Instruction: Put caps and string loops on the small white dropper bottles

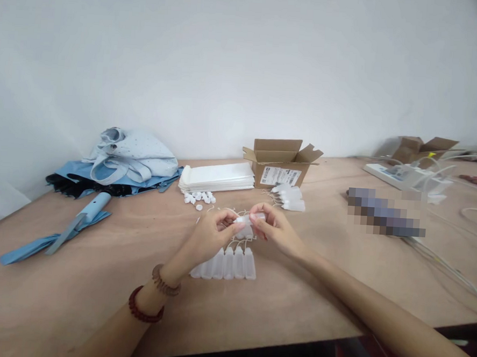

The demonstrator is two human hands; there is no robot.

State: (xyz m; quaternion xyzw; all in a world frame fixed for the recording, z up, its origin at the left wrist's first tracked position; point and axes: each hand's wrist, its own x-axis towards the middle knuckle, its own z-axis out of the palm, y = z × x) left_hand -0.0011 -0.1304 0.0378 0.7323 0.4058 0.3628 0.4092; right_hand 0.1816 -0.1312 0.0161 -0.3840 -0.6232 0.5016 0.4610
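Both my hands meet above the middle of the wooden table [95,277]. My left hand [208,238], with two bead bracelets on its wrist, pinches a small translucent plastic bottle [244,224]. My right hand [273,229] pinches the other end of the same bottle, near its tip. Just below my hands a row of several like bottles [227,265] lies side by side on the table. Thin white strings run from them toward my hands.
Behind my hands lie small white caps [198,197], a stack of white bags [217,177], an open cardboard box [280,162] and more white bottles [290,197]. A blue umbrella and cloth [114,165] lie at the left. A power strip with cables [404,175] sits at the right.
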